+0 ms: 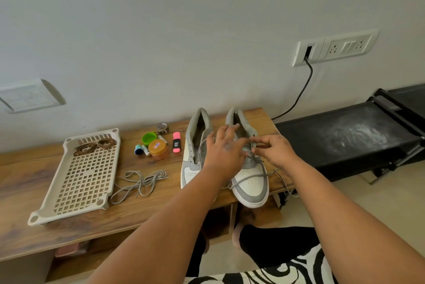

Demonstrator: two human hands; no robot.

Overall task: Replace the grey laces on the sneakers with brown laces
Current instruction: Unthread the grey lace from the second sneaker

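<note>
Grey lace (249, 178) is half unthreaded from the right sneaker (251, 182) on the worktop (142, 210), right hand (273, 151) pinching it, left hand (226, 145) spread steadying; next, pull it free, then fetch brown laces (94, 145) from the tray (57, 191).

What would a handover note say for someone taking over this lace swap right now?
Left hand: fingers spread over the right sneaker, holding nothing I can see.
Right hand: pinches the grey lace at that shoe's eyelets.
Left sneaker: seems mostly unlaced. A pulled grey lace lies on the table.
Brown laces: coiled in the white tray, untouched.
Left: finish unlacing the right sneaker, then lace both in brown.
</note>
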